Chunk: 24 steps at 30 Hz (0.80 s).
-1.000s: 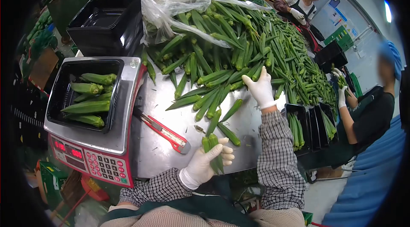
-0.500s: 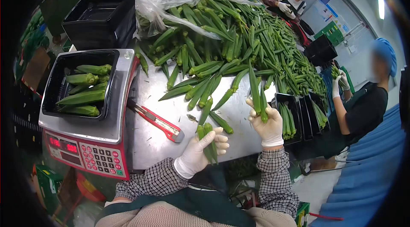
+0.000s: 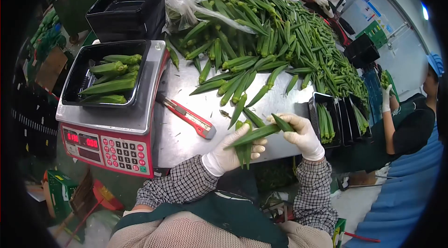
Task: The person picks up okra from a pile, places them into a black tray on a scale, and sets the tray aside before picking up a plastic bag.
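Left hand: white-gloved hand (image 3: 234,149), closed around green ridged okra pods (image 3: 243,147).
Right hand: white-gloved, fingers pinching pods (image 3: 283,124), beside left hand.

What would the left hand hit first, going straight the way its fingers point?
Probably the right hand: the left hand's fingers point towards it across a small gap. Depth is unclear in this one view.

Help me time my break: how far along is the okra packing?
Early on, I'd judge. The black tray on the scale already holds several pods. The left hand holds a small bunch, the right hand has more pods against it, and a large okra heap lies unpacked.
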Tool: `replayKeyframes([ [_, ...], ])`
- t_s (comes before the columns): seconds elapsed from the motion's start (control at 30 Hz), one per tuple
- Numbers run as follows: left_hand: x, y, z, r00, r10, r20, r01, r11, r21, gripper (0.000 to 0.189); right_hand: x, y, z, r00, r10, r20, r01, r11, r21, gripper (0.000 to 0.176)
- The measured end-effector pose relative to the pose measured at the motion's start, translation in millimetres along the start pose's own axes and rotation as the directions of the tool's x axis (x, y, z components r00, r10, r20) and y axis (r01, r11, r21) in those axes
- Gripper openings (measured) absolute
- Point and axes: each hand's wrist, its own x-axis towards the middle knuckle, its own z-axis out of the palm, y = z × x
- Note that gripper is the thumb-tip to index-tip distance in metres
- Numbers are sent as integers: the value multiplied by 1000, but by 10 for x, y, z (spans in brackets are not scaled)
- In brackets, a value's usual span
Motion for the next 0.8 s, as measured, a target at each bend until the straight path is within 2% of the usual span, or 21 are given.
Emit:
replayKeyframes([
  [0.03, 3, 2, -7, 999, -35, 42, 36, 998, -43, 43, 12, -27, 20, 999, 47, -17, -46, 998, 42, 43],
  [0.13, -4, -9, -11, 1000, 1, 8, -1, 1000, -5, 40, 80, -23, 75, 998, -44, -54, 47, 997, 53, 43],
  [0.23, -2, -14, 26, 997, 82, 8, -83, 995, 64, 37, 118, 84, 46, 996, -36, -77, 42, 995, 87, 41],
  [0.33, -8, -11, 72, 989, 115, -89, -109, 992, 71, 35, 159, 97, 66, 980, 12, -199, 38, 969, 246, 39],
  [0.37, -5, -10, 67, 986, 124, -113, -117, 991, 70, 34, 152, 128, 60, 974, -12, -227, 69, 967, 246, 38],
  [0.57, 24, -35, 49, 967, 182, -176, -172, 983, 71, 32, 80, 239, 76, 940, -107, -323, 118, 993, 15, 36],
  [0.67, 24, -37, 82, 964, 203, -172, -195, 979, 65, 32, 25, 192, 71, 933, -74, -352, 19, 987, -157, 35],
  [0.77, 25, -51, 60, 962, 224, -159, -212, 973, 89, 30, 2, 278, 43, 920, -97, -381, 17, 978, -207, 34],
  [0.8, 25, -53, 53, 962, 223, -160, -208, 973, 102, 28, -4, 272, 73, 915, -141, -379, 81, 982, -169, 33],
])
